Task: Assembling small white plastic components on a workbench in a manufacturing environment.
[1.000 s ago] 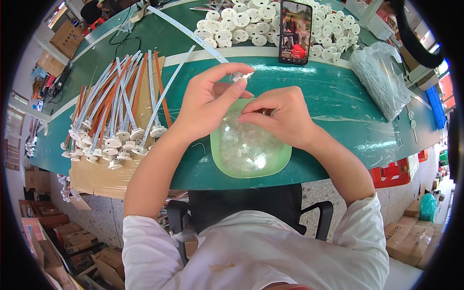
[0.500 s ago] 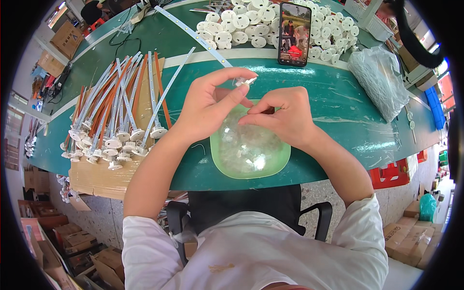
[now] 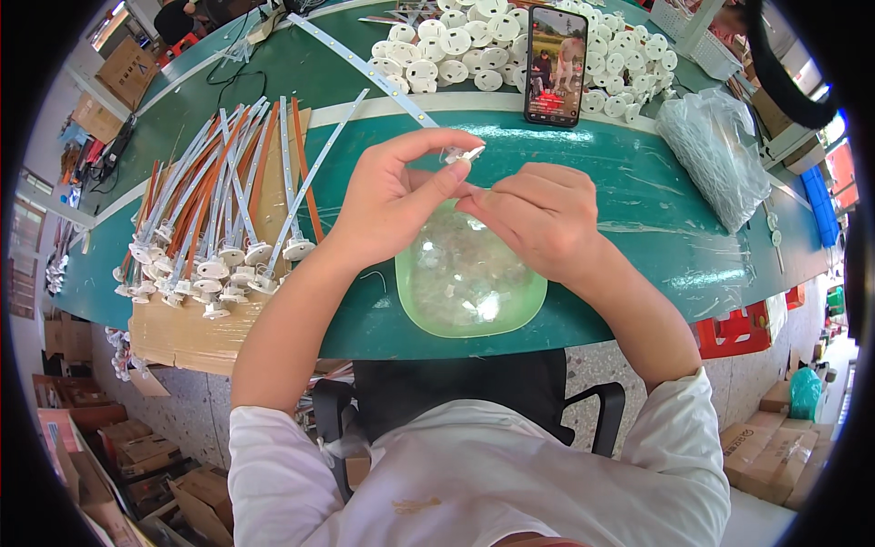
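My left hand pinches a small white part between thumb and fingertips; its shape is partly covered. A pale LED strip slants from the far left down to behind that hand's forefinger, and whether it joins the white part I cannot tell. Close beside it, my right hand is closed, its fingertips meeting the lower fingers of my left hand. What it pinches, if anything, is hidden. Below both hands stands a light green bowl with many small clear and whitish pieces in it.
On cardboard at left lies a bundle of LED strips with white round ends. White discs are heaped at the back, behind an upright phone. A clear plastic bag lies right; a red crate is below.
My right hand has moved slightly up and right, its fingers curling more tightly and its fingertips now against the left hand's fingers. My left hand and the white part have hardly moved.
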`<action>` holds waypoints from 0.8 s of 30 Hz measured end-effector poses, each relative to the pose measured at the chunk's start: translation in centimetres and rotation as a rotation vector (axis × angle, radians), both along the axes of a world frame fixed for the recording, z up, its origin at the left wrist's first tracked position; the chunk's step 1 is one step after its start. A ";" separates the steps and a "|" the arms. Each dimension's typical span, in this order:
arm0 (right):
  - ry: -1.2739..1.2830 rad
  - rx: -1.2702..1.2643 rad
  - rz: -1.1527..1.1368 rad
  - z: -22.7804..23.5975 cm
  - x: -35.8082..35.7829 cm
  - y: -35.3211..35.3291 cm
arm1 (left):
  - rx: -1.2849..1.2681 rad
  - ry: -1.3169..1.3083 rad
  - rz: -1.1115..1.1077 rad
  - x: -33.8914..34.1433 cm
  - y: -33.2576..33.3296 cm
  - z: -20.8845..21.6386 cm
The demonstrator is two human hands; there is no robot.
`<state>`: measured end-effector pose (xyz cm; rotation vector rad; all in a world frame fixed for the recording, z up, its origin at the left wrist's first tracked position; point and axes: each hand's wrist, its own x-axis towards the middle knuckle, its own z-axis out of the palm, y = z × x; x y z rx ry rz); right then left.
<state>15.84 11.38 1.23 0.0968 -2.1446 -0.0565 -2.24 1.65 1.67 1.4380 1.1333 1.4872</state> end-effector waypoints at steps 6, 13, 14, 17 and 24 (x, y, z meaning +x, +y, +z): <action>-0.047 -0.059 -0.019 -0.2 -0.3 -0.4 | -0.008 -0.023 0.012 -0.3 0.1 0.0; -0.019 -0.147 -0.062 -0.8 -0.5 -0.1 | 0.021 0.005 0.043 -0.3 0.3 -0.2; -0.018 -0.147 -0.062 -0.7 -0.5 -0.3 | 0.021 0.007 0.043 -0.4 0.3 -0.2; 0.004 -0.230 -0.127 -0.2 -0.6 -0.9 | 0.046 0.020 0.038 -0.6 0.2 -0.3; 0.154 -0.265 0.027 0.4 -0.2 -1.0 | -0.010 -0.150 -0.045 -0.4 0.0 0.2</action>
